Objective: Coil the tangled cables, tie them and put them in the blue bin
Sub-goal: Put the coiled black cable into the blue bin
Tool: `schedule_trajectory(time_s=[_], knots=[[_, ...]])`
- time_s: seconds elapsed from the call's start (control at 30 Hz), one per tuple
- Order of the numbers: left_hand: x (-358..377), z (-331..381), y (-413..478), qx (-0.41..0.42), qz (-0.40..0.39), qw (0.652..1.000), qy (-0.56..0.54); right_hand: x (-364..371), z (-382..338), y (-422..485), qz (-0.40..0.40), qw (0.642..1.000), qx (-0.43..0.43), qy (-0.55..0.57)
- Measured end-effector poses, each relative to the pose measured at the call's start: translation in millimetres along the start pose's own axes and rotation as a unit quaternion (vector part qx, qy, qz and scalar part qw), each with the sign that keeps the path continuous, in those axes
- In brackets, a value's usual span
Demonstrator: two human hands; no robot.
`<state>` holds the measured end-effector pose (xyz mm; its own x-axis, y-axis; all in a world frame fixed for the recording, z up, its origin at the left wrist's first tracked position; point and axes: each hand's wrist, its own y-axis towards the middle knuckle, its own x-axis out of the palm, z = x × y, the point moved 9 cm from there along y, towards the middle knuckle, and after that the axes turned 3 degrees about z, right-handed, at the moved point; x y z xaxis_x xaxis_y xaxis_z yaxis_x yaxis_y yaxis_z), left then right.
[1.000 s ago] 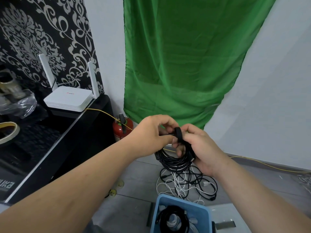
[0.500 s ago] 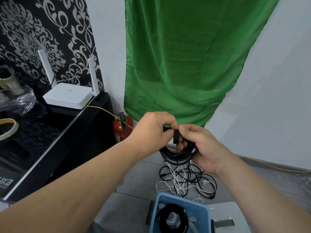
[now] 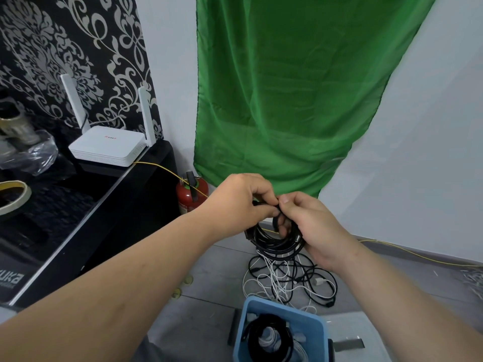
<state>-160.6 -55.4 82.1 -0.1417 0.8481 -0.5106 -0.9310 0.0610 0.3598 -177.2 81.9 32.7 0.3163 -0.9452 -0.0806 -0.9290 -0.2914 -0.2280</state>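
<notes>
Now strap (image 3: 275, 222) no longer sticks up between hands; it lies wrapped down over black coil (image 3: 274, 244), so tie looks nearly closed. At top of coil left hand (image 3: 240, 202) pinches strap end; right hand (image 3: 311, 226) curls round coil's right side. Below grip: loose tangle (image 3: 287, 280) on floor, then blue bin (image 3: 321, 325) with 1 finished coil (image 3: 264, 333) inside. Drop path looks unobstructed. Fire extinguisher (image 3: 190, 197) stands left of grip.

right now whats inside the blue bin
A coiled black cable lies in the blue bin, with white cable parts inside its ring and beside it. They cover the bin's floor, and its near end runs off the frame.
</notes>
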Motion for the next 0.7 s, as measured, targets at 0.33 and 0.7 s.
schedule_trajectory(time_s=[0.33, 0.7], knots=[[6, 14, -4, 0.068, 0.0, 0.985, 0.16, 15, 7, -3, -0.022, 0.999, 0.005, -0.033], [11, 19, -6, 0.088, 0.003, 0.971, 0.224, 19, 13, -3, -0.029, 0.993, 0.065, 0.092]])
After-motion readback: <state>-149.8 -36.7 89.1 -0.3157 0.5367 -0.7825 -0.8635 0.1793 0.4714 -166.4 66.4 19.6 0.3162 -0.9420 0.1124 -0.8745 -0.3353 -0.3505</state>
